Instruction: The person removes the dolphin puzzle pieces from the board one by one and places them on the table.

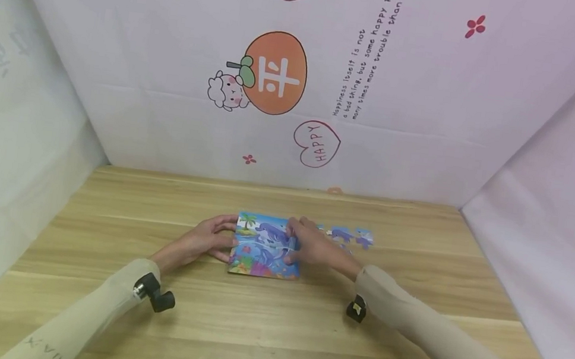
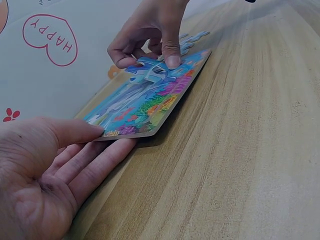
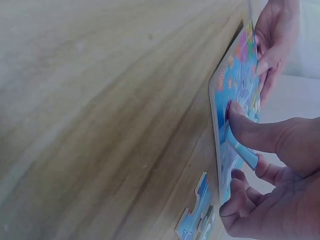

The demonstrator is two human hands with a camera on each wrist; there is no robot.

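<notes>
two hands work a sea-themed jigsaw on a wooden table

the left hand (image 1: 199, 243) steadies the puzzle board (image 1: 264, 247) at its left edge, fingers nearly straight beneath the rim and thumb on top, so the board lifts slightly on that side. to the right of that hold, the right hand (image 1: 311, 245) pinches a puzzle piece (image 2: 150, 70) and presses it down with the thumb. the step looks best done with the board held steady and the tabs aligned first. loose pieces (image 1: 347, 235) wait just beyond the right hand.
</notes>
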